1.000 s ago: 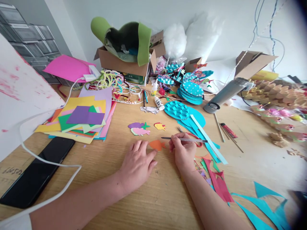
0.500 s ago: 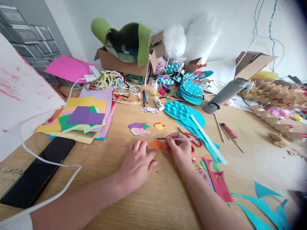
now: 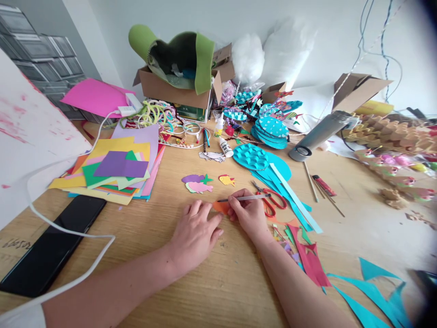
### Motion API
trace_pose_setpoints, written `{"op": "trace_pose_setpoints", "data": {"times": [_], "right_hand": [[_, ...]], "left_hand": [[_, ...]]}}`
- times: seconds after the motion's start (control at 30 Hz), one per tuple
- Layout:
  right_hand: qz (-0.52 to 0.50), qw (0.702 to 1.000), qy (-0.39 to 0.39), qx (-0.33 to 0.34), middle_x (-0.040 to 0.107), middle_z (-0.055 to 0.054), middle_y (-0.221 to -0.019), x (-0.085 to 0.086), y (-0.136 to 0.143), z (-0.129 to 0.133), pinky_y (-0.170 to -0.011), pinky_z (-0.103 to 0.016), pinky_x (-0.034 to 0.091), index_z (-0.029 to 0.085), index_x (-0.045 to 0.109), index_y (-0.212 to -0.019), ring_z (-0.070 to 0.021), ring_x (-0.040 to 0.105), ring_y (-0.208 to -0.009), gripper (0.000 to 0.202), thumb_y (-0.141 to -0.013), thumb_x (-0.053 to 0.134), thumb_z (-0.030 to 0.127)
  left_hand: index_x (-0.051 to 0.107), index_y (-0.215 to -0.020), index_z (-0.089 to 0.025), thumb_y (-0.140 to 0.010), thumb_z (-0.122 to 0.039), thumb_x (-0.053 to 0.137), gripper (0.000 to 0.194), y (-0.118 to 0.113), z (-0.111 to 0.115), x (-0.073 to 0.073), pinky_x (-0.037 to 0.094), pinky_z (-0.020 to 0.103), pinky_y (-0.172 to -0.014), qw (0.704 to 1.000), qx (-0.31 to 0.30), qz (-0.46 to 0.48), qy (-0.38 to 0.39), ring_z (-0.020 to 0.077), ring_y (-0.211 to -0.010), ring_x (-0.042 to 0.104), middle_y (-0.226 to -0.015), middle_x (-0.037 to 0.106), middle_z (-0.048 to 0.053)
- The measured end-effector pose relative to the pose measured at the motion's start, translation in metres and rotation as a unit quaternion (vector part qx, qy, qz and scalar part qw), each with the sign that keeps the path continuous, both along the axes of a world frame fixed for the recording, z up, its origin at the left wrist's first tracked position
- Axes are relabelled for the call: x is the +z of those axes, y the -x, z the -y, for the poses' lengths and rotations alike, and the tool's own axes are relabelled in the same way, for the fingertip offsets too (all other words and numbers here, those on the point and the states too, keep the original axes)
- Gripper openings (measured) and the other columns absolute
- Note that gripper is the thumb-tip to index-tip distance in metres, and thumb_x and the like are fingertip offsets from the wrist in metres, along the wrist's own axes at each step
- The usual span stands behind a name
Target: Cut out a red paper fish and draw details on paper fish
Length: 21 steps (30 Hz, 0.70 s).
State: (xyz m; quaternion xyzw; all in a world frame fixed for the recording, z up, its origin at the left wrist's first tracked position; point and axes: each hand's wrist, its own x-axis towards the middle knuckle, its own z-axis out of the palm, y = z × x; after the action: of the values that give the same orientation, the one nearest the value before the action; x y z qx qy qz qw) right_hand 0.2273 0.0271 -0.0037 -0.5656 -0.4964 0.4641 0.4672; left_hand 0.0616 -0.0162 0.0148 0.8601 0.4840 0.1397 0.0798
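My right hand [image 3: 248, 214] grips a slim pen [image 3: 251, 197], held nearly level with its dark tip to the left. That tip is over an orange paper cutout [image 3: 221, 207], partly covered by my fingers. My left hand [image 3: 198, 228] lies spread on the table, its fingertips at the cutout's lower left edge. Just beyond are a pink paper fish [image 3: 200, 187], a purple paper piece [image 3: 193, 179] and a small yellow fish with red edging [image 3: 226, 180]. Red-handled scissors [image 3: 273, 202] rest slightly open, right of my right hand.
Coloured paper sheets [image 3: 119, 164] are stacked at the left, near a black phone [image 3: 54, 246] and a white cable. Blue strips [image 3: 293, 196], paper scraps [image 3: 309, 255] and a grey metal flask [image 3: 319, 136] are on the right. Glue bottles [image 3: 226, 148] stand and lie farther back.
My right hand and the pen have shifted left over the orange cutout, showing more of the scissors. My left hand stays in place.
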Motion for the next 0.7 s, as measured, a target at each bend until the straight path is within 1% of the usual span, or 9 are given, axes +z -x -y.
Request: {"op": "trace_pose_setpoints", "data": {"times": [0.17, 0.43, 0.7], "right_hand": [[-0.002, 1.0, 0.005, 0.0, 0.058, 0.004, -0.047, 0.0, -0.0003, -0.0005, -0.035, -0.019, 0.037, 0.019, 0.054, -0.074, -0.0102, 0.049, -0.035, 0.024, -0.075, 0.069, 0.037], [-0.004, 1.0, -0.002, 0.016, 0.058, 0.004, -0.048, -0.0025, -0.0013, -0.0011, -0.036, -0.018, 0.036, 0.019, 0.054, -0.075, -0.0095, 0.05, -0.036, 0.021, -0.078, 0.067, 0.036], [0.013, 1.0, -0.001, 0.019, 0.058, 0.004, -0.048, -0.0017, -0.0009, -0.001, -0.035, -0.018, 0.036, 0.019, 0.055, -0.075, -0.0097, 0.049, -0.035, 0.021, -0.077, 0.067, 0.035]], "left_hand": [[0.06, -0.116, -0.026, -0.09, -0.032, 0.055, 0.027, 0.0001, 0.0003, 0.0002, 0.041, 0.045, -0.086, 1.0, 0.0, -0.004, 0.0, 0.0278, -0.105, 0.046, -0.109, 0.056, 0.008], [0.06, -0.116, -0.026, -0.09, -0.032, 0.055, 0.027, 0.0, -0.0003, 0.0012, 0.041, 0.046, -0.086, 1.0, -0.002, -0.006, 0.013, 0.028, -0.105, 0.046, -0.11, 0.056, 0.007], [0.06, -0.117, -0.026, -0.09, -0.032, 0.054, 0.028, 0.0002, 0.0001, 0.0011, 0.041, 0.045, -0.086, 1.0, -0.003, -0.008, 0.009, 0.028, -0.104, 0.046, -0.109, 0.056, 0.008]]}}
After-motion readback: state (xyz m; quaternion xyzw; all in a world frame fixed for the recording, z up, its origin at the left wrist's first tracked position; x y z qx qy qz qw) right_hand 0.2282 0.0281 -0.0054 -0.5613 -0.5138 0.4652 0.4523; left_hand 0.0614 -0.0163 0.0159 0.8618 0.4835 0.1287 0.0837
